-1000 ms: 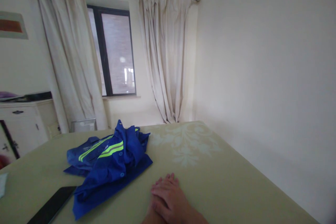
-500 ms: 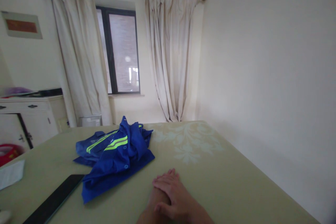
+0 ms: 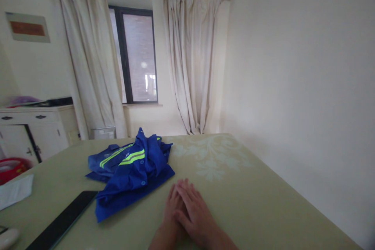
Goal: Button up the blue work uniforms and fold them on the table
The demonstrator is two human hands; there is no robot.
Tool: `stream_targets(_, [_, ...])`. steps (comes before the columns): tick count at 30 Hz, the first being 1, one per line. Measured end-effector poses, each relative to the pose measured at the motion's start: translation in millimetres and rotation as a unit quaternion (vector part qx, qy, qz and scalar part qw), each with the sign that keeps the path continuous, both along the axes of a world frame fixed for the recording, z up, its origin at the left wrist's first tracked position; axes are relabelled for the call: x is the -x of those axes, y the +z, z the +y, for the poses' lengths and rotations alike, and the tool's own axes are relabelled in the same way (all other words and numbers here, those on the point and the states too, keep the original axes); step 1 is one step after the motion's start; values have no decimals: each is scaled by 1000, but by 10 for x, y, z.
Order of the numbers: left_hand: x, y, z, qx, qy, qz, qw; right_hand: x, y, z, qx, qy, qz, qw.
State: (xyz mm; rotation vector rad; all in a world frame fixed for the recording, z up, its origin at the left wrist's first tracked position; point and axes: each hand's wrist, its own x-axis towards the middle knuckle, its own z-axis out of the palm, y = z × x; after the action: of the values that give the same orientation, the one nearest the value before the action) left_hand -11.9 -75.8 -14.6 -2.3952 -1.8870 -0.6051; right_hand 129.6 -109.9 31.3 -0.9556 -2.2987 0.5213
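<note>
My left hand [image 3: 172, 208] and my right hand [image 3: 195, 210] rest together on the table [image 3: 258, 203], near its front middle. The right one partly overlaps the left, and their fingertips meet. Both have outstretched fingers, and I see nothing held in either. Beyond them to the left lies a crumpled blue work shirt or jacket [image 3: 129, 193] with buttons and yellow-green reflective stripes. A small gap separates it from my fingers. Part of the left palm is hidden beneath the right hand.
A long flat black object [image 3: 66, 215] reaches the garment's left corner. Farther left are a white paper [image 3: 17, 191] and a white rounded object [image 3: 8, 239], perhaps a mouse. A red tub [image 3: 16, 170] stands beyond the table edge. The wall [image 3: 307, 105] borders the right side.
My hands have shifted: the left fingers, mostly covered before, now show beside the right ones, with the fingertips a little farther forward. The view has moved slightly; the garment lies as before.
</note>
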Motion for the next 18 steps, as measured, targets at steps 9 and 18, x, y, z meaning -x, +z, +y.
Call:
stream_targets(9, [714, 296, -91, 2, 238, 48, 970, 4, -326, 216, 59, -120, 61, 989])
stream_targets(18, [787, 368, 6, -25, 216, -43, 975, 32, -361, 247, 103, -137, 109, 979])
